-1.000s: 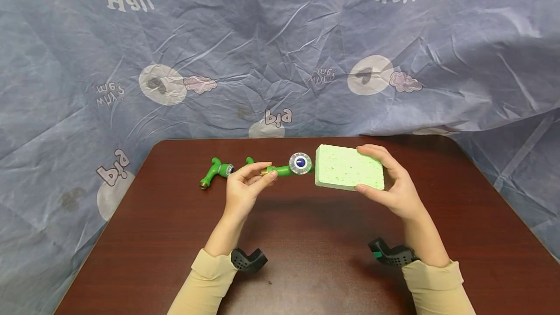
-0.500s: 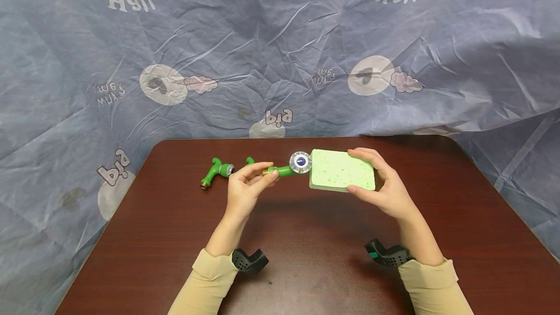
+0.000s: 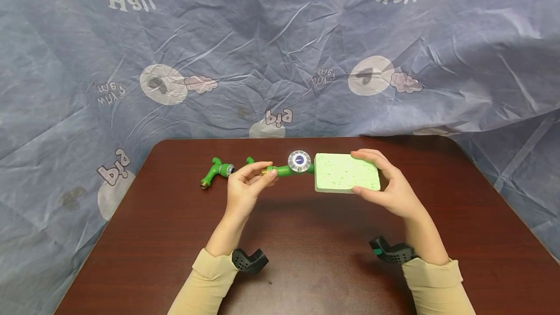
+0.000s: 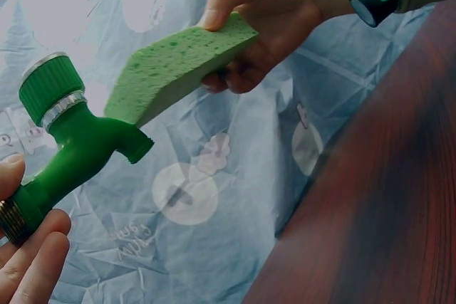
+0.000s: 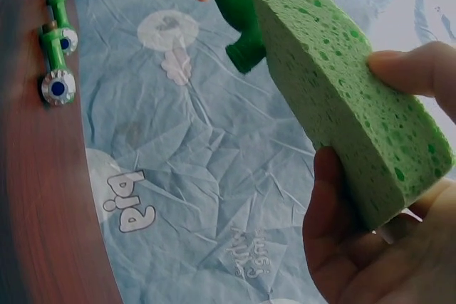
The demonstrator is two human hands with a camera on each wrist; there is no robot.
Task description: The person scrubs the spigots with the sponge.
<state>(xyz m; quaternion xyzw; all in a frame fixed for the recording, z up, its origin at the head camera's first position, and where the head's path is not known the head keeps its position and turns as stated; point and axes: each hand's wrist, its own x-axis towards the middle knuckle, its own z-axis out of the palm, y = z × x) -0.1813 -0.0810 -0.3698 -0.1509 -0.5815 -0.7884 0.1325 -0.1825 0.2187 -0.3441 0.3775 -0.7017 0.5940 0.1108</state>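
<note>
My left hand (image 3: 243, 189) pinches a green faucet (image 4: 78, 154) by its brass threaded end, holding it up above the table. The faucet's round knob (image 3: 299, 161), clear-rimmed with a blue centre, faces me in the head view. A light green sponge (image 3: 347, 173), thick and speckled with pores, is gripped at its right end by my right hand (image 3: 391, 186), thumb on one side and fingers on the other. The sponge's left end is right at the faucet's spout, which it partly covers in the right wrist view.
Two more green faucets lie toward the back left of the brown table (image 3: 144, 247). One faucet (image 3: 214, 173) shows whole; the other faucet (image 3: 250, 160) is mostly behind my left hand. A blue printed cloth (image 3: 280, 52) hangs behind the table.
The sponge moved left over the faucet's spout end, then back a little to the right, and sits slightly lower. My left hand and the faucet have stayed nearly still.
</note>
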